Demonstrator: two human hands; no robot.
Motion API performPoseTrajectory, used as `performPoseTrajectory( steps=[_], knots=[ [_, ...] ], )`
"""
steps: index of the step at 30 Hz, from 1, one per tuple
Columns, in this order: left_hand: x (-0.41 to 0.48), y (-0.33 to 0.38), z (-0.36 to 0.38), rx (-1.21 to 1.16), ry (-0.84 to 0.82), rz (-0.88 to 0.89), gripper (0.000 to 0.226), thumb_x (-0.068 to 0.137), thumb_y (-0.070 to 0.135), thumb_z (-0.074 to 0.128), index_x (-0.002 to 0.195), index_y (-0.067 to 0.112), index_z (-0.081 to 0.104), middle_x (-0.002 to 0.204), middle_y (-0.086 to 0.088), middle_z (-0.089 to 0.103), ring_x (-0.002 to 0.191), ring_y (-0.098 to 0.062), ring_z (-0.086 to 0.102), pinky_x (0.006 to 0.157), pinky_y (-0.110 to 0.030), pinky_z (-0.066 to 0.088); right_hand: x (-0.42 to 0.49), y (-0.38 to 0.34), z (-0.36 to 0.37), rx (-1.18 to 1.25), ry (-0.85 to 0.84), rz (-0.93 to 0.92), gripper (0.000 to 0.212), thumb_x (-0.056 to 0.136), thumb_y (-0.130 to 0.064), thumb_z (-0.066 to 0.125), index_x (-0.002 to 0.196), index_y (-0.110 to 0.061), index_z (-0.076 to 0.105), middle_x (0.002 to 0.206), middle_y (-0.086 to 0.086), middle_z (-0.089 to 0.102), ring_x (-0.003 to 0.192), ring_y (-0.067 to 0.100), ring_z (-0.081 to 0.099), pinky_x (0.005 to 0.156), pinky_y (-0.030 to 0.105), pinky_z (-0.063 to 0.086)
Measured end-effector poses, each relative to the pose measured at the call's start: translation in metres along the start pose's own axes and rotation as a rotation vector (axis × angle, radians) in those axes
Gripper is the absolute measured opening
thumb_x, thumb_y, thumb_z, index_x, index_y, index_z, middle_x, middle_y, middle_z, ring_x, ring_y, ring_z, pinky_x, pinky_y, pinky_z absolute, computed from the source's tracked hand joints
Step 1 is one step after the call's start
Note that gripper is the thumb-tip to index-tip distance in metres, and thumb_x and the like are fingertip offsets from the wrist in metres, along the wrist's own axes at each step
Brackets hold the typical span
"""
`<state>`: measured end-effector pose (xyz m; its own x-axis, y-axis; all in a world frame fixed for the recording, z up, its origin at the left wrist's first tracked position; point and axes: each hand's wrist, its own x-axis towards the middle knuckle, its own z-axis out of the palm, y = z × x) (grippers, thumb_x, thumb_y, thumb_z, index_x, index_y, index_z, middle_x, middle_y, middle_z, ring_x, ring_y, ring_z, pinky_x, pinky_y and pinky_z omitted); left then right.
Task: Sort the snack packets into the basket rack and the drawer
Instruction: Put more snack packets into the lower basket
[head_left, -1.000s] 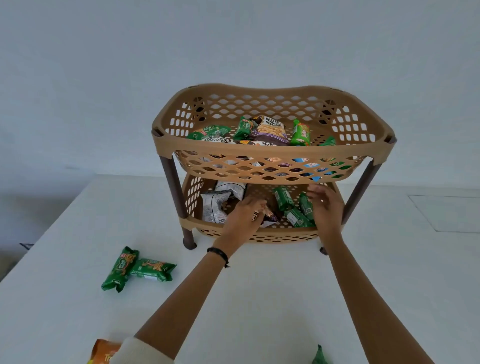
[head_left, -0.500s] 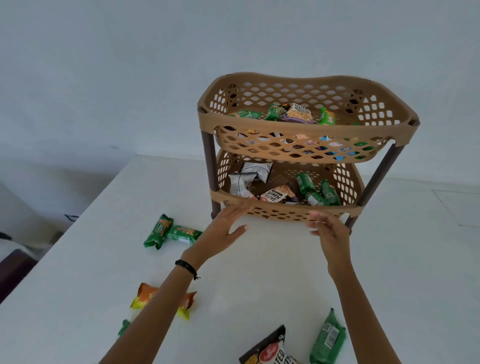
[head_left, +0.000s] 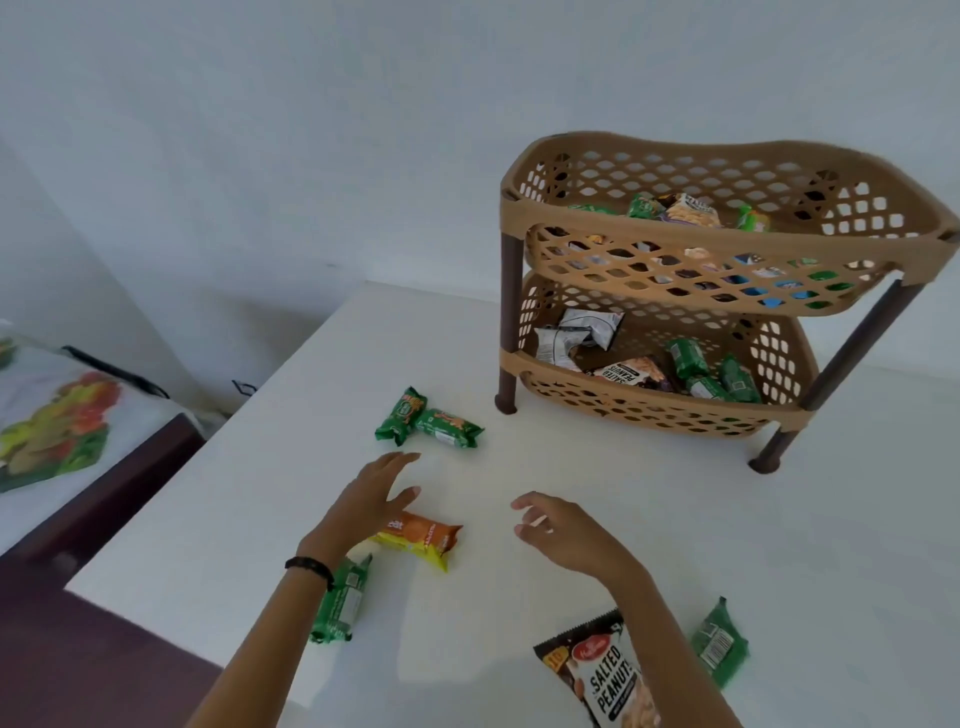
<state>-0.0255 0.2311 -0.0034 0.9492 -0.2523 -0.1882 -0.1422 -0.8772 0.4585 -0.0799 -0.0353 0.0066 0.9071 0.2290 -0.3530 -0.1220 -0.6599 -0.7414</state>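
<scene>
Bedding (head_left: 52, 426) in a bright print lies far left of your fingers, beside the white bench (head_left: 727, 519). Your left hand (head_left: 363, 506), fingers spread, hovers over the orange packet (head_left: 423, 538), with two green packets (head_left: 428, 423) just beyond its fingertips. Your right hand (head_left: 563, 535) is loosely open and empty. The basket rack (head_left: 727, 244) stands beyond, to the right. Half a second ago both hands were at its lower rim.

Single head view, angled down over table (head_left: 571, 457).
</scene>
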Motion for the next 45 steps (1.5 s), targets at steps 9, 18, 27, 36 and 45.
performPoseTrajectory(
  steps=[9, 18, 27, 36, 45],
  knots=[
    [-0.054, -0.027, 0.007, 0.071, 0.128, -0.379, 0.05, 0.094, 0.049, 0.043, 0.138, 0.025, 0.037, 0.135, -0.003, 0.051, 0.119, -0.021, 0.053, 0.093, -0.034, 0.045, 0.026, -0.042, 0.068, -0.239, -0.036, -0.183, 0.06, 0.089, -0.029, 0.057, 0.142, -0.021, 0.031, 0.137, 0.009, 0.042, 0.128, 0.025, 0.038, 0.101, 0.037, 0.039],
    [-0.077, -0.038, 0.004, 0.198, -0.266, -0.468, 0.066, 0.079, 0.063, 0.057, 0.127, 0.023, 0.035, 0.117, -0.003, 0.062, 0.093, -0.02, 0.06, 0.076, -0.026, 0.043, 0.036, -0.047, 0.101, -0.403, 0.167, -0.184, 0.053, 0.087, -0.03, 0.057, 0.135, -0.014, 0.04, 0.126, 0.008, 0.049, 0.115, 0.022, 0.048, 0.089, 0.033, 0.045],
    [-0.063, -0.025, -0.001, 0.153, -0.208, -0.414, 0.078, 0.079, 0.051, 0.066, 0.138, 0.026, 0.023, 0.131, -0.002, 0.056, 0.112, -0.021, 0.058, 0.088, -0.029, 0.044, 0.035, -0.039, 0.081, -0.291, 0.151, -0.123, 0.036, 0.085, -0.015, 0.055, 0.12, -0.011, 0.051, 0.115, 0.012, 0.052, 0.1, 0.026, 0.057, 0.081, 0.033, 0.049],
    [-0.026, 0.011, -0.007, -0.024, 0.079, -0.263, 0.056, 0.078, 0.056, 0.064, 0.125, 0.033, 0.047, 0.116, 0.005, 0.062, 0.086, -0.012, 0.059, 0.066, -0.023, 0.046, 0.024, -0.024, 0.021, -0.132, 0.275, -0.055, 0.028, 0.083, -0.01, 0.059, 0.111, -0.01, 0.057, 0.112, 0.011, 0.051, 0.089, 0.016, 0.049, 0.075, 0.022, 0.04],
    [0.037, 0.075, -0.012, -0.414, 0.25, -0.007, 0.048, 0.086, 0.047, 0.059, 0.131, 0.032, 0.05, 0.095, -0.005, 0.071, 0.076, -0.023, 0.067, 0.07, -0.041, 0.058, -0.004, 0.002, -0.066, 0.151, 0.537, -0.008, 0.029, 0.078, -0.008, 0.068, 0.105, -0.016, 0.063, 0.096, -0.003, 0.06, 0.079, 0.006, 0.056, 0.058, 0.005, 0.043]
  ],
)
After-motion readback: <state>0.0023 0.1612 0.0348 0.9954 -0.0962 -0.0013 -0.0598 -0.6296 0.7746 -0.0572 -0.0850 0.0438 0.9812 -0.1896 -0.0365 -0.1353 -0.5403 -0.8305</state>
